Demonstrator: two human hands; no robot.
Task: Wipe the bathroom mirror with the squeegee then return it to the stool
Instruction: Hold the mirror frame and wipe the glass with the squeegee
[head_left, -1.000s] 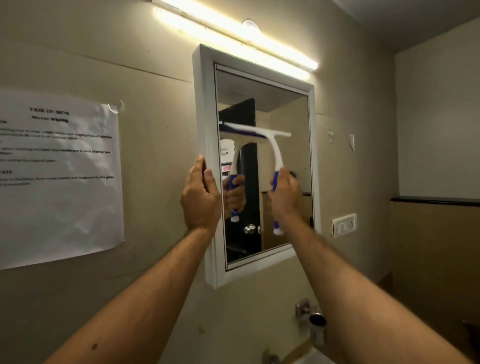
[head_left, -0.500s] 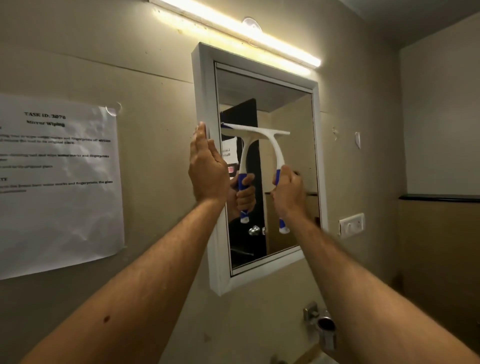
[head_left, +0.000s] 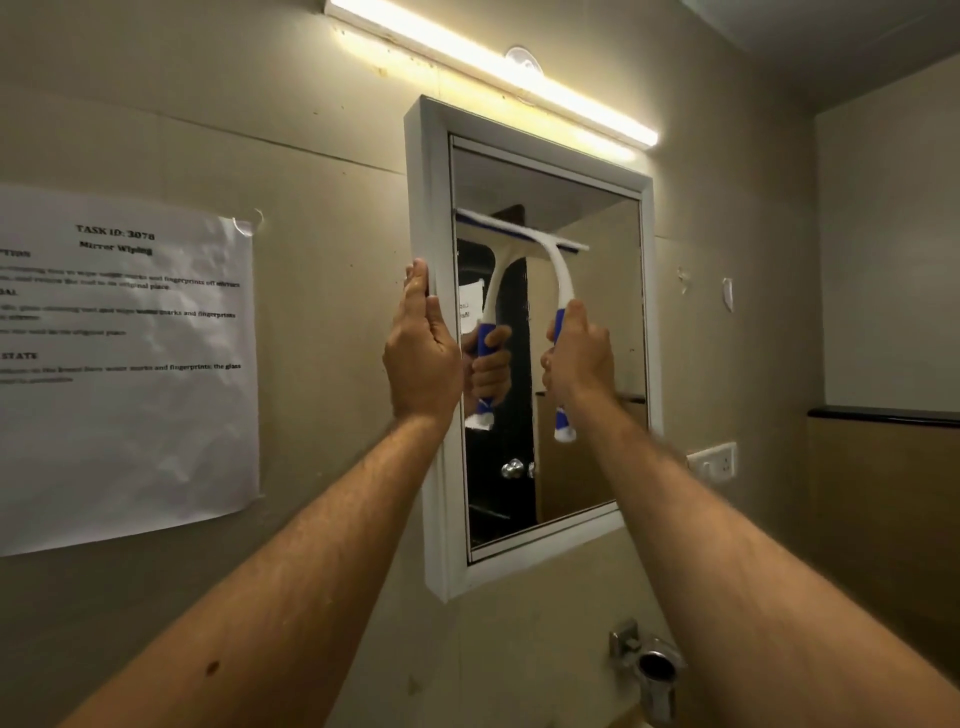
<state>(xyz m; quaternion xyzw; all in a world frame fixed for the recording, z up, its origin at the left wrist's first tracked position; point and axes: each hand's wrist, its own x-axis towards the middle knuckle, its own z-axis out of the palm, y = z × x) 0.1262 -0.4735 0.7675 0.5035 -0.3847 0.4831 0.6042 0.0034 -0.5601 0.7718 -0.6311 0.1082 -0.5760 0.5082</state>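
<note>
A white-framed mirror (head_left: 439, 197) hangs on the beige wall. My right hand (head_left: 579, 358) grips the blue handle of a white squeegee (head_left: 563, 283), whose blade lies flat against the upper glass, slanting down to the right. Its reflection shows in the glass beside it. My left hand (head_left: 422, 348) rests on the mirror's left frame edge, fingers pointing up and wrapped around the side. The stool is not in view.
A printed paper sheet (head_left: 124, 364) is taped to the wall at left. A lit tube light (head_left: 493, 67) runs above the mirror. A wall switch (head_left: 714, 462) sits right of the frame, and a chrome tap fitting (head_left: 649, 662) sticks out below.
The squeegee blade has gone up the glass toward the top. My left hand has slid higher along the frame's left edge. The view has tilted slightly upward.
</note>
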